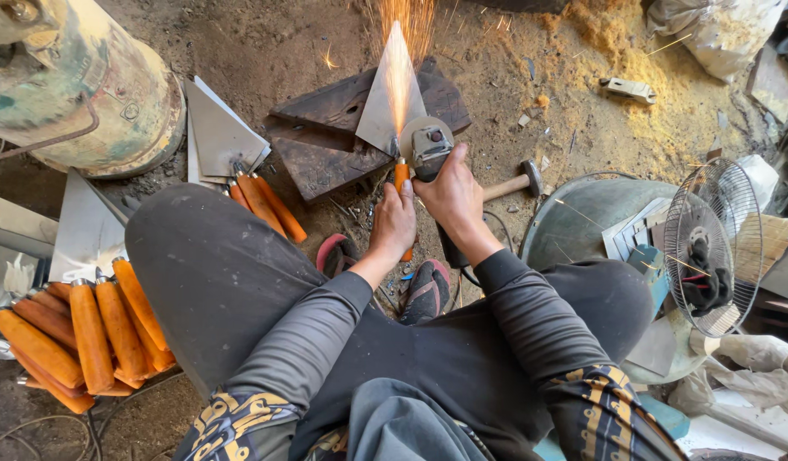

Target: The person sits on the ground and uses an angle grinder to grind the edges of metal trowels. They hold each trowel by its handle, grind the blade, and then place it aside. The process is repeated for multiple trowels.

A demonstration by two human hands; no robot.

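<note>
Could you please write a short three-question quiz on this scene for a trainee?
1. True or false: sparks fly from the triangular metal blade.
2. Which hand holds the grinder?
3. The left hand rests on: A) the hammer B) the blade's orange handle C) the fan.

Key: 1 true; 2 the right hand; 3 B.
</note>
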